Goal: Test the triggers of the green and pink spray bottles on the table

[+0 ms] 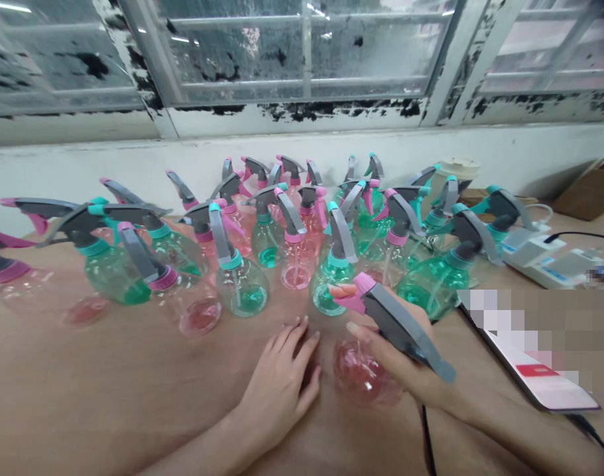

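A tablet (554, 391), its screen largely pixelated around a red block, lies with a dark cord (590, 431) trailing from its near edge. Just beyond the tablet sits a white power unit (540, 256) bearing blue labels, a thin black cable (582, 234) running across its top. Farther behind the tablet stand a pale lidded cup (458, 168) and, to the cup's right, a brown carton (592, 188). Well beyond the tablet, a white wall (63, 165) rises to metal-framed windows (302, 53), the paint below the panes marked by black patches (302, 112).
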`<state>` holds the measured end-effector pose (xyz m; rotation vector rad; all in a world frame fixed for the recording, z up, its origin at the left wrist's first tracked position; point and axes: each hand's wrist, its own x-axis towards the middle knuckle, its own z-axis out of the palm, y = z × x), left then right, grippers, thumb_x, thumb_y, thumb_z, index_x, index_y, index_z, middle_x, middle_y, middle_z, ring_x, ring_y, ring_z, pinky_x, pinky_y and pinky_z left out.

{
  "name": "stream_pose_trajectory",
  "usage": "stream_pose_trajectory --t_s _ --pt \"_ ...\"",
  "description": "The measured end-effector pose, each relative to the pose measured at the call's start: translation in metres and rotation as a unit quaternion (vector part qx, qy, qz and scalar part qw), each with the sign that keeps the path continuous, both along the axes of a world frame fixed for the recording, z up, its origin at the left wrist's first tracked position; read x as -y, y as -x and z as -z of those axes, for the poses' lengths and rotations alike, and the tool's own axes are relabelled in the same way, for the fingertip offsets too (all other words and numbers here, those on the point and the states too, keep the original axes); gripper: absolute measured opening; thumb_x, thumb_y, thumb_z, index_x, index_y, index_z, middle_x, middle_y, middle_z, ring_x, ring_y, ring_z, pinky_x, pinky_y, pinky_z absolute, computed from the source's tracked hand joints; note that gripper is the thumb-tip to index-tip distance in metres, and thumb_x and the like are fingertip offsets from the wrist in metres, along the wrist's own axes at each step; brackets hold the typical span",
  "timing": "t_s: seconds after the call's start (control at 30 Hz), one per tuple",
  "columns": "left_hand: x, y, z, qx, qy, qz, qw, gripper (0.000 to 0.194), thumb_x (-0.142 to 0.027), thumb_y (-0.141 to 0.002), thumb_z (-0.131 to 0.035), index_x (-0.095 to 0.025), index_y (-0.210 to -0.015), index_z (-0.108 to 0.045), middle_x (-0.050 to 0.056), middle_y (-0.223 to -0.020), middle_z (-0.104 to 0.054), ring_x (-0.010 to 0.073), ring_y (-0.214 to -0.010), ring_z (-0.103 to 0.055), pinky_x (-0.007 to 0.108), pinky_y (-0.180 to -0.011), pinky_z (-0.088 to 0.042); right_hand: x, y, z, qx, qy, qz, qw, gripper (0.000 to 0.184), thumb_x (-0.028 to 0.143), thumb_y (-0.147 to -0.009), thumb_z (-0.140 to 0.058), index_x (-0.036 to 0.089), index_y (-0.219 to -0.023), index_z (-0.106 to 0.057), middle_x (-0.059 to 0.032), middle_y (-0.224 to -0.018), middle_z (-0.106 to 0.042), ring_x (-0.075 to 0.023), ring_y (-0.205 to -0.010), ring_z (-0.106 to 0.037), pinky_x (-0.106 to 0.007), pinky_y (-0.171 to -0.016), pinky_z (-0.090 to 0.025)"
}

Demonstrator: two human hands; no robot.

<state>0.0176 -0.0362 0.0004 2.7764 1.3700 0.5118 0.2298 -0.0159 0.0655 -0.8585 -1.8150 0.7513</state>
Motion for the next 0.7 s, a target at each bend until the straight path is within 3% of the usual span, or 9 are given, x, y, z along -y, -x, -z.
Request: stream_pose_trajectory --t_s 0.2,0.37,0.47,0.6,0.7 --pt "-0.0005 -0.0014 -0.0008 -0.006 -0.009 -0.002 1.0 0.037 -0.02 -0.089 -0.049 -0.013 -0.125 -0.057 0.018 -0.138 -0.052 0.0333 -0.128 -0.048 0.054 -0.1 -0.047 0.0002 0.0001 -0.0011 0.0 0.016 0.019 1.0 0.011 0.027 -0.089 -0.058 0.027 -0.1 -0.058 -0.0013 -0.082 -0.062 -0.0169 -0.07 -0.062 -0.031 -0.067 -0.054" --pt "-0.0005 -0.0018 -0.0002 -0.008 -0.01 0.002 1.0 0.037 -0.02 -0.089 -0.05 -0.013 -0.125 -0.057 0.018 -0.137 -0.053 0.0327 -0.128 -0.049 0.052 -0.1 -0.047 -0.0001 0.0006 -0.0014 -0.003 -0.004 0.036 0.999 0.005 0.025 -0.091 -0.056 0.027 -0.087 -0.055 0.0004 -0.072 -0.057 -0.0154 -0.063 -0.056 -0.028 -0.056 -0.047" --pt "-0.0009 -0.0011 0.0009 -0.005 -0.011 0.0 1.0 0.037 -0.02 -0.089 -0.049 -0.014 -0.125 -0.057 0.018 -0.137 -0.054 0.0323 -0.128 -0.049 0.052 -0.1 -0.047 0.0007 0.0003 -0.0027 0.004 0.011 0.018 1.0 0.003 0.026 -0.09 -0.058 0.026 -0.091 -0.056 0.0005 -0.078 -0.059 -0.0148 -0.068 -0.058 -0.029 -0.064 -0.05" --pt "-0.0016 -0.0005 0.0009 -0.011 -0.014 0.003 1.0 0.038 -0.021 -0.09 -0.049 -0.013 -0.126 -0.057 0.017 -0.136 -0.055 0.0321 -0.128 -0.049 0.052 -0.101 -0.047 0.0004 0.0008 -0.0037 -0.008 0.025 0.01 1.0 0.023 0.027 -0.087 -0.061 0.026 -0.11 -0.057 -0.0023 -0.096 -0.065 -0.0168 -0.084 -0.063 -0.032 -0.081 -0.052" --pt "-0.0017 -0.0007 0.0001 -0.02 -0.013 0.006 1.0 0.038 -0.021 -0.09 -0.049 -0.011 -0.126 -0.056 0.018 -0.135 -0.055 0.0325 -0.128 -0.049 0.052 -0.101 -0.046 0.0003 0.0009 -0.0042 0.01 0.02 0.009 1.0 0.03 0.029 -0.087 -0.061 0.027 -0.116 -0.058 -0.0027 -0.096 -0.065 -0.0176 -0.085 -0.064 -0.033 -0.085 -0.052"
